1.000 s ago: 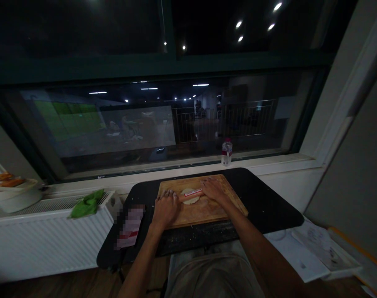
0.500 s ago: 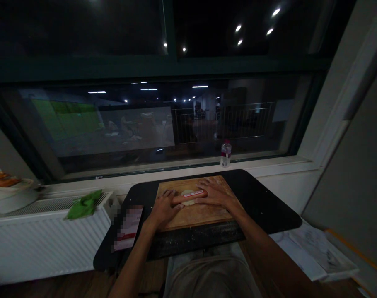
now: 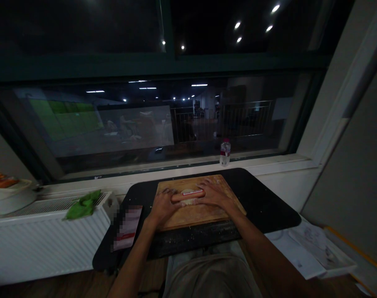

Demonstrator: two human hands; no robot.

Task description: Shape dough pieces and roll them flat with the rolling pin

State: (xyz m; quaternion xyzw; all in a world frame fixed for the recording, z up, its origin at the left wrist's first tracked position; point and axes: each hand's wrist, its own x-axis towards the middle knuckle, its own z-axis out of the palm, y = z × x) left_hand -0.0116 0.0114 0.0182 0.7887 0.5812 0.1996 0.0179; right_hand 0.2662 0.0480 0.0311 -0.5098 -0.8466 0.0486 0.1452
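A short reddish-brown rolling pin (image 3: 180, 198) with a white, red-edged label lies across a flattened piece of pale dough (image 3: 189, 202) on a wooden cutting board (image 3: 191, 219). My left hand (image 3: 165, 205) is closed over the pin's left end. At the other end my right hand (image 3: 213, 193) presses on it with the palm, thumb below and fingers stretched forward past it. The hands cover both ends of the pin, and the pin hides part of the dough. Flour dusts the board and my fingers.
The board rests on a black table (image 3: 263, 207) against the window sill. A bottle (image 3: 225, 153) stands on the sill. Left are a blurred packet (image 3: 131, 223), a green cloth (image 3: 83, 205) on a radiator (image 3: 45, 244) and a white bowl (image 3: 13, 198). Papers (image 3: 300, 252) lie lower right.
The rolling pin has shifted very slightly on the dough, and both hands have stayed on its ends. The whole view has moved a little.
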